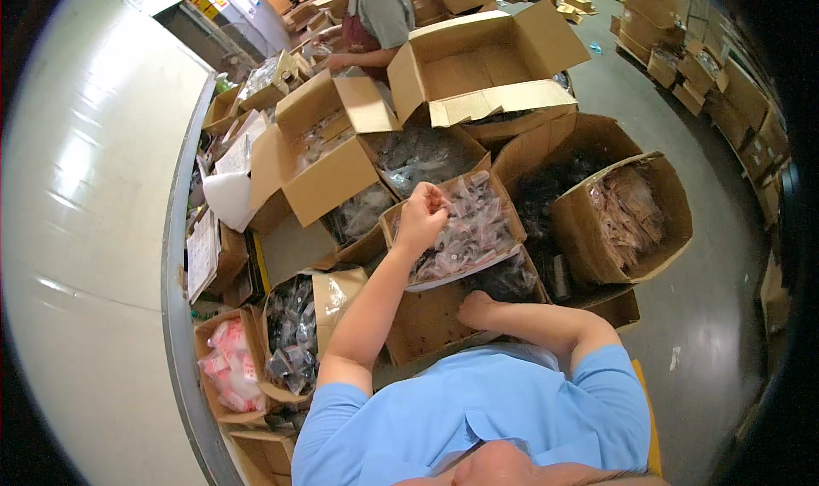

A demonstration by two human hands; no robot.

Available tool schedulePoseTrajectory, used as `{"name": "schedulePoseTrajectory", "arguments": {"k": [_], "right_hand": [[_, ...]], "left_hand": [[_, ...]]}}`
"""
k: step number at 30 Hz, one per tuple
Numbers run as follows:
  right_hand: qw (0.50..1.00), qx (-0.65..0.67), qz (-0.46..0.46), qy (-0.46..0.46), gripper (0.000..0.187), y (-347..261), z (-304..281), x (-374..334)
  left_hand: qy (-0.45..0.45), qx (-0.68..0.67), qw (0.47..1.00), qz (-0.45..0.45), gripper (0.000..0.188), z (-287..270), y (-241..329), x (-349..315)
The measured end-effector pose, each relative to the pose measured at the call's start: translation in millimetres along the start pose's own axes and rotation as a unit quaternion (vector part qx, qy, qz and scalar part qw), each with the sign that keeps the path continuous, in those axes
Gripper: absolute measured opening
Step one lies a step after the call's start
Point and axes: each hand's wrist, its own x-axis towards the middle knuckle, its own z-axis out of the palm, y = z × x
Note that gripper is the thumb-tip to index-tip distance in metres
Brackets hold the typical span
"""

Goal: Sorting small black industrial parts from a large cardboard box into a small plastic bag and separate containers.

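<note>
My left hand [423,215] is raised over a cardboard box filled with small clear plastic bags [474,223]. Its fingertips are pinched together, and whatever may be between them is too small to make out. Lower and to the right, my right hand [476,309] reaches down into an open cardboard box [420,322] whose brown bottom shows on the left. Beside that hand lie clear bags with dark contents [509,279]. The fingers of my right hand are hidden, so I cannot see what they touch.
Around me stand a box of brown strips [630,217], a box of dark bagged parts [294,332] and a box of red-and-white bags [232,366]. Large open cartons [465,64] sit farther off. A co-worker [375,17] stands at the back. A pale wall [94,187] runs along the left.
</note>
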Motion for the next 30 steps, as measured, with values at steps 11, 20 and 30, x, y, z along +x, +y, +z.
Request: {"name": "schedulePoseTrajectory", "arguments": {"k": [11, 20, 30], "right_hand": [[0.969, 0.213, -0.122, 0.027, 0.023, -2, 27, 44], [0.948, 0.271, -0.054, 0.160, 0.038, 22, 13, 84], [0.890, 0.007, -0.422, 0.173, 0.037, -29, 34, 111]], "left_hand": [[0.122, -0.063, 0.987, -0.081, 0.008, -44, -10, -107], [0.194, -0.026, 0.973, -0.122, 0.025, -57, -27, -178], [0.190, -0.134, 0.962, -0.146, 0.013, -38, -39, -199]]}}
